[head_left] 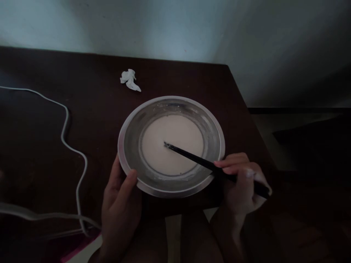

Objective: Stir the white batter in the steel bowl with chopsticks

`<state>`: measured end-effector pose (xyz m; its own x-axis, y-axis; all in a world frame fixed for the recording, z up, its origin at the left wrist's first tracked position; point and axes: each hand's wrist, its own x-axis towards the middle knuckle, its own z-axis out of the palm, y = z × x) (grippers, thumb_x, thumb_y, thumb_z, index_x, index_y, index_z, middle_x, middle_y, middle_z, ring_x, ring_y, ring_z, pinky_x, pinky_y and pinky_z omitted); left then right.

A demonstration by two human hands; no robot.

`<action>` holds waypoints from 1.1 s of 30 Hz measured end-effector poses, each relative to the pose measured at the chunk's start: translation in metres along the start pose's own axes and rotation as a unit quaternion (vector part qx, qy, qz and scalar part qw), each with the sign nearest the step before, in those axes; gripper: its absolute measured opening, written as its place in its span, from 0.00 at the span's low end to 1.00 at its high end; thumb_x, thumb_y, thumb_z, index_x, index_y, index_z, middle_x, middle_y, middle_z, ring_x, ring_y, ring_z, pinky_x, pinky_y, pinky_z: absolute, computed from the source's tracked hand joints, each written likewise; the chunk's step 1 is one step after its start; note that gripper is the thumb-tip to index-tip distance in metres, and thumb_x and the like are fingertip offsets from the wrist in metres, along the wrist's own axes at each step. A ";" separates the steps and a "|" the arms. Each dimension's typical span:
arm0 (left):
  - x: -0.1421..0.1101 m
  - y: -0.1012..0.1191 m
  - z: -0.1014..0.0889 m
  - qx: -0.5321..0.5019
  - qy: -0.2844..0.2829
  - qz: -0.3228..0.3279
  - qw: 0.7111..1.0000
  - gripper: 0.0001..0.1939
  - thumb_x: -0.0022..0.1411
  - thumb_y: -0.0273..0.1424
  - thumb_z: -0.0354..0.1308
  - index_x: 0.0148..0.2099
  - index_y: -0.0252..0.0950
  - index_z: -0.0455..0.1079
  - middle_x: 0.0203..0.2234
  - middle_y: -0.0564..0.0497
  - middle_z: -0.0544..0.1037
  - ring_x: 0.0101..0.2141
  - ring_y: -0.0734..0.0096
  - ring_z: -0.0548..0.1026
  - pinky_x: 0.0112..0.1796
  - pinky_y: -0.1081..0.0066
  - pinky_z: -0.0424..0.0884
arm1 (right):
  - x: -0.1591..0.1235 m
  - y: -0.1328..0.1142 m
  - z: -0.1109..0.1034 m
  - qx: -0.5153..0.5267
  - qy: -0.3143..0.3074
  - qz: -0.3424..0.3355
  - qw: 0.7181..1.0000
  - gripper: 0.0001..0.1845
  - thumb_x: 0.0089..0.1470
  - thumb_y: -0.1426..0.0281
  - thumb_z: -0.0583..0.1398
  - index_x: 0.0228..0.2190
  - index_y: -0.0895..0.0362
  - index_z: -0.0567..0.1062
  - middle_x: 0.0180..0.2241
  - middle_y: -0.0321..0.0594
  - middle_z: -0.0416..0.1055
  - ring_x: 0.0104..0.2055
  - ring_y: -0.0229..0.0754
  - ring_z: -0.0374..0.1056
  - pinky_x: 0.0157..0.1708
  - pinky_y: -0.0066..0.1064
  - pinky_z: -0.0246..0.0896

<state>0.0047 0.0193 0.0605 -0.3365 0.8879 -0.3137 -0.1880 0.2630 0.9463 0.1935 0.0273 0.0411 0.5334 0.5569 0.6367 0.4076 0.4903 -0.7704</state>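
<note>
A wide metal bowl (131, 128) stands near the front edge of the dark table, with a pale, milky liquid (167, 160) in its bottom. My left hand (120, 204) grips the bowl's near left rim, thumb on top and fingers underneath. Black chopsticks (192, 157) are held in my right hand (241, 182) at the bowl's right side. Their tips touch the liquid near its middle, and they slant down to the left across the rim. How many sticks there are is hard to make out.
Behind the bowl lies a crumpled white tissue (128, 79) on the dark table (90, 80). A white cable (65, 124) winds along the left side. The table's right edge runs past the bowl, and a pale wall (170, 29) rises at the back.
</note>
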 end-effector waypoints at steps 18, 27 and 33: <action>0.008 -0.010 -0.004 -0.013 0.001 0.006 1.000 0.32 0.59 0.43 0.64 0.65 0.47 0.67 0.55 0.54 0.78 0.59 0.58 0.72 0.51 0.73 0.74 | 0.000 0.002 0.000 -0.009 0.011 -0.007 1.000 0.17 0.58 0.74 0.54 0.19 0.55 0.72 0.18 0.32 0.73 0.21 0.38 0.69 0.30 0.36 0.61; 0.001 -0.003 -0.002 -0.008 0.007 0.002 1.000 0.22 0.62 0.39 0.61 0.58 0.46 0.73 0.54 0.55 0.79 0.57 0.63 0.74 0.52 0.77 0.72 | 0.001 0.000 0.001 0.003 0.022 -0.002 1.000 0.17 0.57 0.76 0.53 0.18 0.55 0.71 0.17 0.30 0.70 0.20 0.37 0.68 0.31 0.36 0.61; 0.004 -0.004 -0.001 -0.031 -0.008 0.017 0.999 0.24 0.62 0.38 0.62 0.60 0.43 0.71 0.53 0.54 0.79 0.56 0.64 0.75 0.50 0.78 0.74 | 0.001 -0.001 0.001 -0.040 0.072 0.008 0.997 0.17 0.57 0.75 0.53 0.18 0.55 0.71 0.18 0.31 0.73 0.22 0.37 0.67 0.32 0.37 0.60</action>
<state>0.0033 0.0214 0.0559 -0.3284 0.9019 -0.2805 -0.2340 0.2100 0.9493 0.1933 0.0279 0.0425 0.6387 0.4604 0.6165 0.4527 0.4231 -0.7849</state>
